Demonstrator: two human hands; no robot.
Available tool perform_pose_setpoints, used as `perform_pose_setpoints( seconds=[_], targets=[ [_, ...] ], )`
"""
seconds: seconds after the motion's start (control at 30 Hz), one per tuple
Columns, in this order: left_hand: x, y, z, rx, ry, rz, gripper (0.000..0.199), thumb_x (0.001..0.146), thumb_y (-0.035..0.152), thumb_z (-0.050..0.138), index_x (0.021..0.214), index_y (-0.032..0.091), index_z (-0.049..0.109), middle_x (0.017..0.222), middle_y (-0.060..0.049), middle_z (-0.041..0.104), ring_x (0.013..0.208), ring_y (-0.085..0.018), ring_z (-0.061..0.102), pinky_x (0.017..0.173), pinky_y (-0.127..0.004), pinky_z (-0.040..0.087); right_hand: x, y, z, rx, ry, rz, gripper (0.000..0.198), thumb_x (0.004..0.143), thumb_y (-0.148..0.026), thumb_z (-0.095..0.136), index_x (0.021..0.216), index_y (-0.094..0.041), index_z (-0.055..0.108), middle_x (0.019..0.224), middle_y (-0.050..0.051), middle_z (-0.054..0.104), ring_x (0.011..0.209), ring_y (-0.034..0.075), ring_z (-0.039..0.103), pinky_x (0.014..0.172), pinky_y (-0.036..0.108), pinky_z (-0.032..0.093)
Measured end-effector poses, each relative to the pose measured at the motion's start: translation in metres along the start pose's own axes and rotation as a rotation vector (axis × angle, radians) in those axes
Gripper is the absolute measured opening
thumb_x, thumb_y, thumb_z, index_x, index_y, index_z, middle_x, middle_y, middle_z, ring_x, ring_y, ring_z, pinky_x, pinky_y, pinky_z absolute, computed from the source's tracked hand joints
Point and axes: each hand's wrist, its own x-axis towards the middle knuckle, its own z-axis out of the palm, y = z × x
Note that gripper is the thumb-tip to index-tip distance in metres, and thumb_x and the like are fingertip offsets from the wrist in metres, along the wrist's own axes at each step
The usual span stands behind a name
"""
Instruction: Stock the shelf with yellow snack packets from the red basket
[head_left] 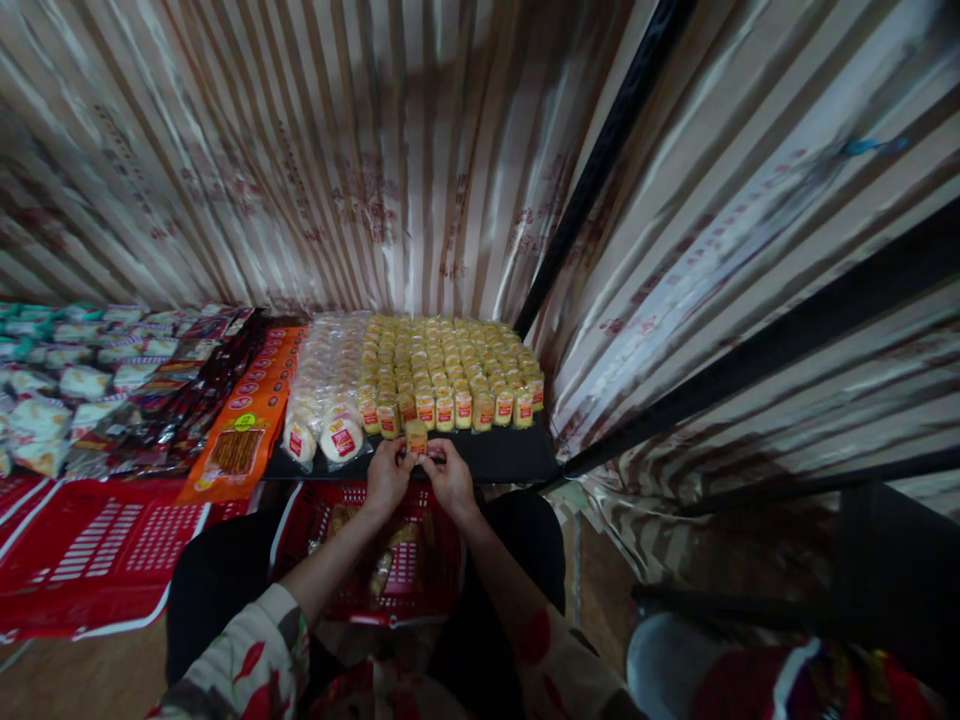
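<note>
Between my two hands is a small yellow packaged snack cake with a red label, held upright by its lower part. My left hand pinches it from the left and my right hand from the right, fingers closed. Just behind it, rows of matching yellow snack cakes stand packed on the black shelf. Below my forearms, a red plastic basket holds several more wrapped snacks.
Left of the cakes lie round white packaged cakes, an orange snack bag, dark packets and white packets. Another red basket sits at left. Striped curtains and black metal posts enclose the shelf.
</note>
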Motion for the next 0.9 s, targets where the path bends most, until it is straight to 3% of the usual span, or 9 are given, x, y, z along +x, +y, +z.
perform_pose_setpoints(
  seconds=[0.23, 0.43, 0.67, 0.9],
  targets=[
    [0.006, -0.007, 0.000, -0.142, 0.022, -0.029, 0.028, 0.077, 0.016, 0.053, 0.104, 0.015, 0.053, 0.085, -0.003, 0.061, 0.065, -0.011, 0.056, 0.068, -0.025, 0.048, 0.018, -0.001, 0.011, -0.083, 0.082, -0.020, 0.012, 0.076, -0.030, 0.052, 0.084, -0.022, 0.053, 0.085, 0.002, 0.064, 0.080, 0.017, 0.061, 0.069, 0.029, 0.048],
    [0.002, -0.017, 0.007, -0.211, 0.031, 0.054, 0.023, 0.081, 0.016, 0.046, 0.103, 0.014, 0.050, 0.098, -0.009, 0.059, 0.079, -0.015, 0.061, 0.072, -0.029, 0.052, 0.025, -0.002, 0.014, -0.225, 0.103, -0.062, 0.009, 0.079, -0.026, 0.048, 0.083, -0.022, 0.054, 0.082, 0.002, 0.062, 0.075, 0.017, 0.060, 0.069, 0.028, 0.046],
    [0.006, -0.022, 0.010, -0.120, 0.059, 0.176, 0.025, 0.082, 0.015, 0.045, 0.106, 0.017, 0.053, 0.100, -0.008, 0.052, 0.084, -0.015, 0.059, 0.078, -0.031, 0.052, 0.023, -0.006, 0.020, -0.339, 0.178, -0.107, 0.012, 0.082, -0.028, 0.046, 0.085, -0.021, 0.055, 0.087, 0.004, 0.059, 0.072, 0.015, 0.057, 0.068, 0.027, 0.044],
    [0.014, -0.025, 0.004, 0.027, 0.108, 0.218, 0.028, 0.084, 0.017, 0.044, 0.111, 0.017, 0.054, 0.101, -0.009, 0.052, 0.090, -0.018, 0.056, 0.085, -0.034, 0.048, 0.026, -0.006, 0.024, -0.319, 0.145, -0.151, 0.017, 0.085, -0.031, 0.044, 0.092, -0.021, 0.055, 0.086, 0.004, 0.060, 0.068, 0.014, 0.057, 0.066, 0.024, 0.043]
  ],
)
